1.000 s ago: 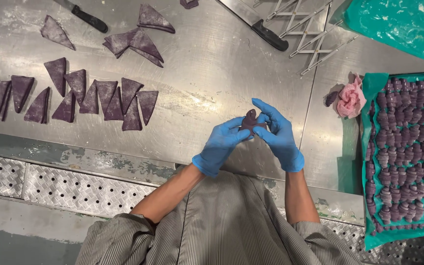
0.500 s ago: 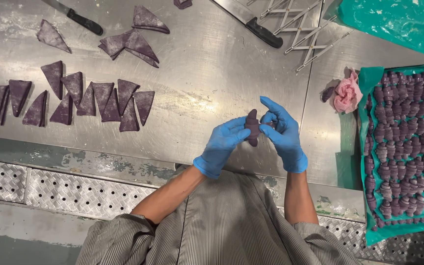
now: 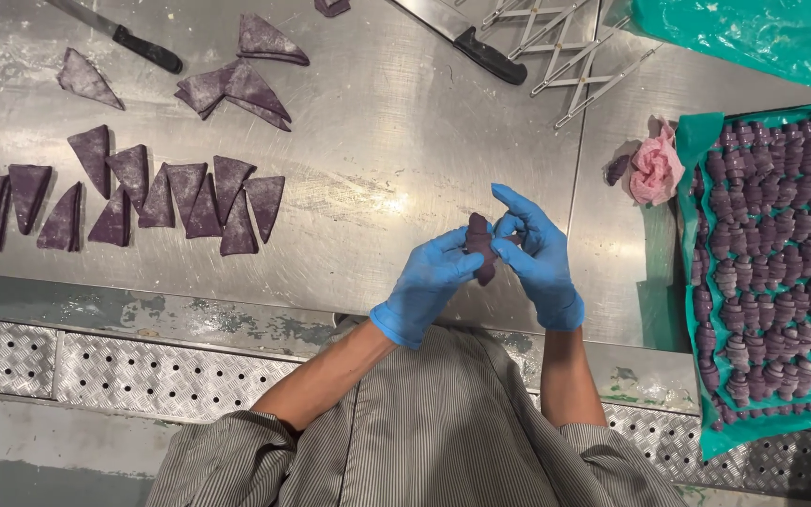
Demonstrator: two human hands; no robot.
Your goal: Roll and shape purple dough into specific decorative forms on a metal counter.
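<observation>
- Left hand [image 3: 424, 286] and right hand [image 3: 535, 255], both blue-gloved, are pinching a rolled purple dough piece [image 3: 480, 246] between closed fingertips, above the steel counter [image 3: 377, 141].
- Purple dough triangles [image 3: 180, 197] are lying well apart, to the left.

Scuffed stainless steel worktable [image 3: 377, 122] fills upper frame; perforated tread-plate ledge [image 3: 124, 371] along lower left; glare upper left.

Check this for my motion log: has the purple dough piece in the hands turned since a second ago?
Yes. The dough piece lay crosswise between the gloves; now it stands upright, pointing toward the knife.
</observation>
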